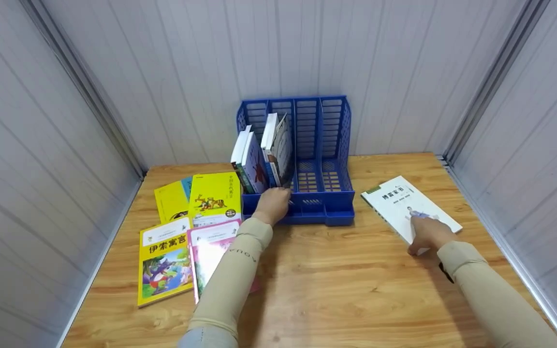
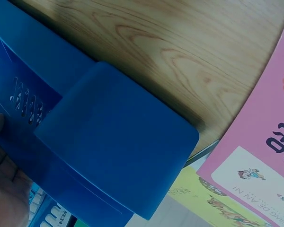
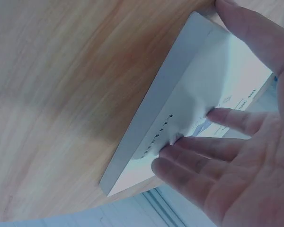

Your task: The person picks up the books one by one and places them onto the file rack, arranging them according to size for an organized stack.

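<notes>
A blue file rack [image 1: 339, 200] with upright compartments stands near the back wall. My left hand [image 1: 273, 205] grips its front wall, with the fingers bent at the rim; in the left wrist view only part of that hand [image 2: 9, 177] shows. Several books [image 1: 254, 162] stand in the rack's two left compartments. On the right lies a white book [image 1: 394, 205], cover up. My right hand [image 1: 428, 233] rests its fingertips on the lower part of that cover. In the right wrist view the fingers [image 3: 203, 149] are fairly straight and the thumb is spread towards the book's edge.
Left of the rack lie a yellow book [image 1: 215, 193], another yellow book [image 1: 165, 261] with a picture cover and a pink book [image 1: 215, 232], partly under my left forearm. More covers peep out behind. Pale panel walls [image 1: 186, 72] enclose the wooden table [image 1: 336, 285].
</notes>
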The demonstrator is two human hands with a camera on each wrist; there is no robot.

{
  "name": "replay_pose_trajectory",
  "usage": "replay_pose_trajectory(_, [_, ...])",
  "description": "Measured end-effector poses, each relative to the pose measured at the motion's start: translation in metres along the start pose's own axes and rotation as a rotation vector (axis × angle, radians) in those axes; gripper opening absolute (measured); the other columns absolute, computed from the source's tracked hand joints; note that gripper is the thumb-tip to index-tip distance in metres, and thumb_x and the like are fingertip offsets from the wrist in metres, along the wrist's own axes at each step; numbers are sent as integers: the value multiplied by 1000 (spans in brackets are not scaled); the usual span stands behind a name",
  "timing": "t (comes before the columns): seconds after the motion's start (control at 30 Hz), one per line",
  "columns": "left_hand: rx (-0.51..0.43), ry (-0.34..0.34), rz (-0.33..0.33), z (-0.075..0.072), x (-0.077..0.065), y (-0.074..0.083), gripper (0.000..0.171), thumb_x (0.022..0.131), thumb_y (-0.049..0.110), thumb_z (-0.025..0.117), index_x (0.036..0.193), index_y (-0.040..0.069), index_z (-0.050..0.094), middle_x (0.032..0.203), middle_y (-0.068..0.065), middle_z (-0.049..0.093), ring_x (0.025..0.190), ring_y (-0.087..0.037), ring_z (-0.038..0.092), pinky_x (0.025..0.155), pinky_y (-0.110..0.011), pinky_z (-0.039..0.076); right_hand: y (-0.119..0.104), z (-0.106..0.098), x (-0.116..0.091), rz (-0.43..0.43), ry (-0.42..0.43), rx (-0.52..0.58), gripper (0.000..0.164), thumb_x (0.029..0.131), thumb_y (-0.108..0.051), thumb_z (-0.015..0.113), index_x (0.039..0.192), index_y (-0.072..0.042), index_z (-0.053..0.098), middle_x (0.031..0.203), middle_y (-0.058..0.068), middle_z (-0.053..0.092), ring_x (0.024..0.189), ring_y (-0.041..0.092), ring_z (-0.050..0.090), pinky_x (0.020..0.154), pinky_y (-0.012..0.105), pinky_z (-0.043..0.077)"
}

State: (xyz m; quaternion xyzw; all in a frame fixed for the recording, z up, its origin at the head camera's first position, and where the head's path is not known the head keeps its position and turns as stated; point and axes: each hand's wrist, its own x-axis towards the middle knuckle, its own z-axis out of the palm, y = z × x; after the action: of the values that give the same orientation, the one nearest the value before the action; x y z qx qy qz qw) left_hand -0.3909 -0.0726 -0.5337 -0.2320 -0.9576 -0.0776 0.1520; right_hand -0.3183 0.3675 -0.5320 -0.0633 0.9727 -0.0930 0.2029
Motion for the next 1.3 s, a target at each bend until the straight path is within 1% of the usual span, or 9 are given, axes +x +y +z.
replay_pose_trajectory(0.13, [-7, -5, -3, -2, 1, 1, 19, 104, 3, 59, 102, 0, 78, 100, -18, 81, 92, -40, 79, 84, -53, 64, -2, -2, 2, 1, 9, 11, 102, 74, -20, 96, 150, 18, 40, 143, 44, 57, 124, 57, 62, 104, 67, 52])
replay_pose_trajectory(0.2, [-13, -15, -7, -3, 2, 1, 19, 104, 3, 59, 103, 0, 78, 101, -18, 81, 92, -40, 79, 84, -54, 64, -2, -4, 3, 10, 2, 35, 116, 74, -16, 92, 160, 20, 23, 149, 46, 51, 122, 58, 62, 104, 64, 53])
replay_pose_trajectory(0.23, [-17, -17, -9, -3, 2, 1, 19, 104, 3, 59, 103, 0, 78, 101, -18, 81, 92, -40, 79, 84, -54, 64, -2, -4, 4, 18, -3, 47, 115, 77, -13, 88, 161, 21, 18, 148, 46, 51, 117, 56, 65, 100, 62, 56])
replay_pose_trajectory(0.37, [-24, -22, -10, -1, 4, 1, 22, 106, 5, 57, 103, 0, 78, 101, -19, 81, 92, -41, 79, 84, -54, 64, 0, -2, 6, 25, 29, 39, 83, 84, -7, 71, 151, 25, 31, 128, 42, 60, 90, 39, 61, 76, 50, 53])
replay_pose_trajectory(0.63, [-7, -25, -8, -1, 6, 4, 21, 105, 3, 58, 104, -1, 78, 102, -19, 81, 92, -40, 79, 85, -54, 64, 3, 12, 7, 13, 238, -87, 50, 93, -2, 66, 135, 22, 55, 128, 43, 64, 114, 56, 66, 92, 67, 58])
replay_pose_trajectory(0.87, [-18, -36, -10, -2, 5, 4, 20, 105, 3, 58, 103, -1, 78, 101, -20, 81, 92, -41, 79, 85, -55, 64, 0, 14, 5, -39, 408, -79, 30, 95, 7, 61, 124, 16, 58, 109, 40, 69, 99, 59, 69, 84, 69, 59])
replay_pose_trajectory(1.07, [-46, -167, -77, -15, 7, 7, 22, 108, 10, 59, 106, -2, 77, 107, -23, 80, 99, -43, 79, 88, -57, 64, -6, 1, -1, -86, 541, -36, 46, 95, 10, 59, 140, 18, 48, 92, 42, 68, 71, 55, 69, 59, 64, 57])
replay_pose_trajectory(1.17, [-72, -205, -86, -21, 6, 8, 26, 110, 17, 59, 112, -3, 76, 112, -25, 79, 105, -43, 78, 93, -57, 63, -12, -6, -4, -83, 569, -15, 59, 93, 8, 62, 148, 14, 44, 95, 43, 67, 71, 55, 68, 59, 65, 56])
replay_pose_trajectory(1.3, [-169, -188, -82, -26, 6, 10, 33, 112, 23, 58, 128, -3, 71, 122, -24, 76, 116, -41, 74, 104, -54, 59, -22, -8, -7, -101, 633, 9, 62, 91, 9, 63, 150, 10, 44, 101, 44, 66, 75, 58, 68, 62, 68, 56])
